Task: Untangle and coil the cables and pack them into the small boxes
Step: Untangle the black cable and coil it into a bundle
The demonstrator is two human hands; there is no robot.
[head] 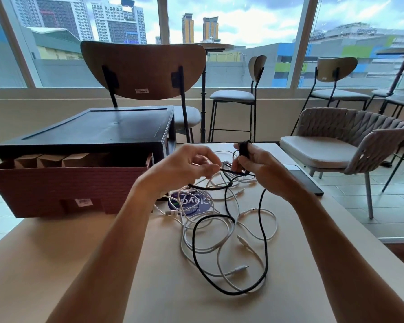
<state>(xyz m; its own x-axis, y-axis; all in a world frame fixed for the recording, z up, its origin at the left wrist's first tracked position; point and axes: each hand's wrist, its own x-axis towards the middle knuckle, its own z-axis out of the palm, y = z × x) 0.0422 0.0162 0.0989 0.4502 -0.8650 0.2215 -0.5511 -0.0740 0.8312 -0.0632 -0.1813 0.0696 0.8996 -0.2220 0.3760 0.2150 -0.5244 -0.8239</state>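
Note:
A long black cable (264,231) lies in loose loops over the tan table (79,264), tangled with several white cables (222,238). My right hand (261,169) is shut on a small coil of that black cable (244,148), held above the tangle. My left hand (184,166) pinches the same black cable between thumb and fingers just left of the right hand. A reddish-brown drawer (63,187) stands pulled out of a black cabinet (98,129) at the left; several small brown boxes (50,159) sit inside it.
A dark phone (306,178) lies at the table's right edge. A round blue sticker (191,202) shows under the cables. A wooden chair (145,68) stands behind the cabinet, a woven armchair (341,141) to the right.

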